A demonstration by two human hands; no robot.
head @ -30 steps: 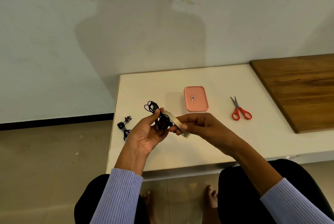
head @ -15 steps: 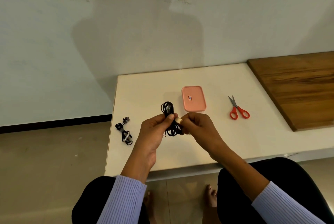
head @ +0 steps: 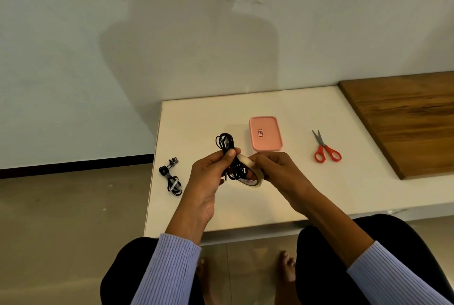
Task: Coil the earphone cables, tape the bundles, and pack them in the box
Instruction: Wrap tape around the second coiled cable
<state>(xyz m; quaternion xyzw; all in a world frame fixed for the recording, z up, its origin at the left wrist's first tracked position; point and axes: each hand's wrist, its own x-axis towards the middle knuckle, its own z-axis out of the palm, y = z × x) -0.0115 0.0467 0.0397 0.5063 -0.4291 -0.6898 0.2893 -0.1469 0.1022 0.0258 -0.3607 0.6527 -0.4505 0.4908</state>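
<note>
Tape roll (head: pixel 250 175) now showing in right hand (head: pixel 271 169), left hand (head: pixel 211 174) grip on coil (head: pixel 227 151) unchanged

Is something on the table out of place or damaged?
Nothing stands out. The taped bundle lies near the table's left edge, the pink box is closed, and the scissors lie flat.

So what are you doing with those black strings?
Those are earphone cables. The left hand grips a coiled black bundle while the right hand holds a roll of tape against it. Another bundle, already taped, lies on the white table. The pink box is shut, and the red scissors lie beside it.
</note>
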